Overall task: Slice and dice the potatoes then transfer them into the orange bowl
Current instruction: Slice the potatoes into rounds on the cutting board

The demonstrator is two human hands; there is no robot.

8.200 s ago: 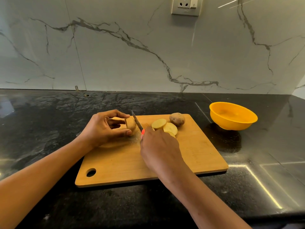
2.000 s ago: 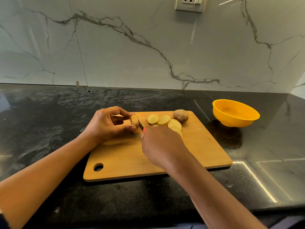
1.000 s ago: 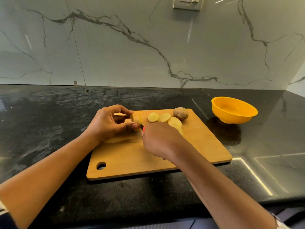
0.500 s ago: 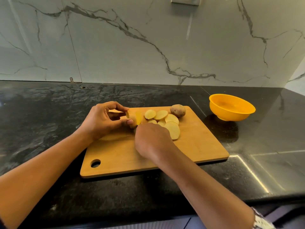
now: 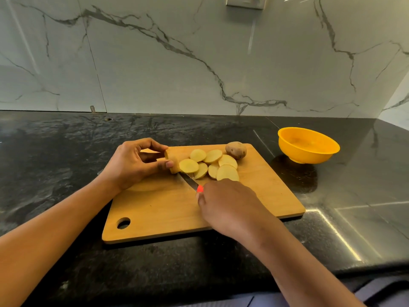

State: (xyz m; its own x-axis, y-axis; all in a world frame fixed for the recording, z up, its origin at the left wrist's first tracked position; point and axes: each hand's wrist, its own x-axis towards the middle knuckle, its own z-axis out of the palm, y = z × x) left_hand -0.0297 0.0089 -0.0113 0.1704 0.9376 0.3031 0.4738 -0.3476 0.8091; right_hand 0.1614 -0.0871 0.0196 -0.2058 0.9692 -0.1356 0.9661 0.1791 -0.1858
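Two hands are seen over a wooden cutting board (image 5: pixel 159 216), which is laid on a black stone surface (image 5: pixel 62 156). At the left, the left hand (image 5: pixel 132 165) is curled, and a short potato stub (image 5: pixel 173 161) is pinched between its thumb and fingertips, its cut face turned to the right. Just right of the stub, the blade of a knife (image 5: pixel 188 181) is held low against the board, with its tip hidden under the nearest slice. Several round potato slices (image 5: pixel 212 166) are fanned out, overlapping one another, on the far half of the board. Nearer the camera, the right hand (image 5: pixel 230 207) is wrapped round the knife's handle, so that only a small patch of orange is left showing at the front of the fist. A whole potato (image 5: pixel 236 150) is set at the board's far right corner, just beside the slices. Well apart to the right, the orange bowl (image 5: pixel 307 145) is stood upright on the surface. Behind everything, a white veined marble wall (image 5: pixel 155 74) is seen.
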